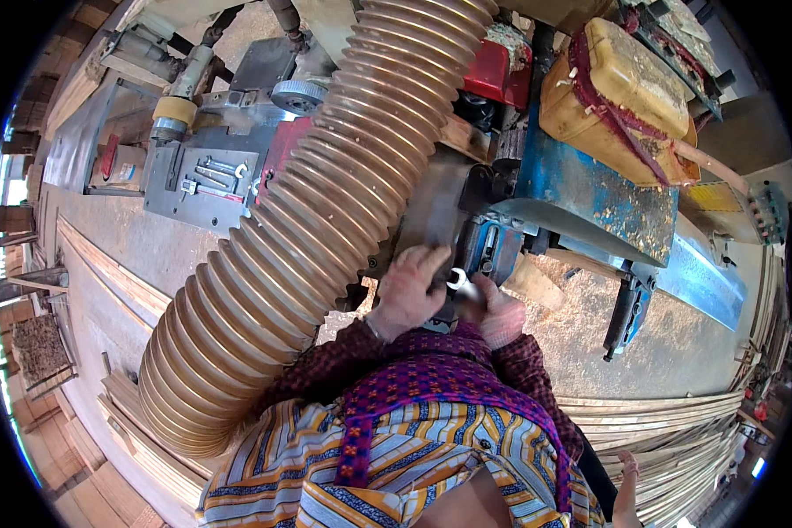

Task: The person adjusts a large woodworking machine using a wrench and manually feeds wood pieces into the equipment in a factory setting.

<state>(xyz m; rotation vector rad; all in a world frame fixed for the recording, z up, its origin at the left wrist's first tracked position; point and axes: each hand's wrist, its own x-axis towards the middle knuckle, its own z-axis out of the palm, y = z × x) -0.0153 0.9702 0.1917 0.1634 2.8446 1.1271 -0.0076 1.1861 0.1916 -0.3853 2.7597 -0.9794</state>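
An open-end wrench (pixel 457 279) shows its bright jaw in front of the machine. My right hand (pixel 502 319) is closed round its blurred handle, thumb pointing up. Left of the jaw, my left hand (pixel 408 292) reaches over the dark machine part with its fingers stretched out and a gap below them. Whether it touches the metal underneath is hidden. Just beyond both hands stands a blue slotted metal bracket (pixel 491 246) on the machine. A pale wooden piece (pixel 537 282) sticks out to the right of it.
A large ribbed hose (pixel 326 194) curves past my left arm. Several wrenches (pixel 224 167) and a caliper (pixel 209 190) lie on a grey plate (pixel 172 198). A yellow box (pixel 616 97) tops the blue housing (pixel 581 198). Wood strips (pixel 660 418) are stacked at right, near another person's hand (pixel 627 493).
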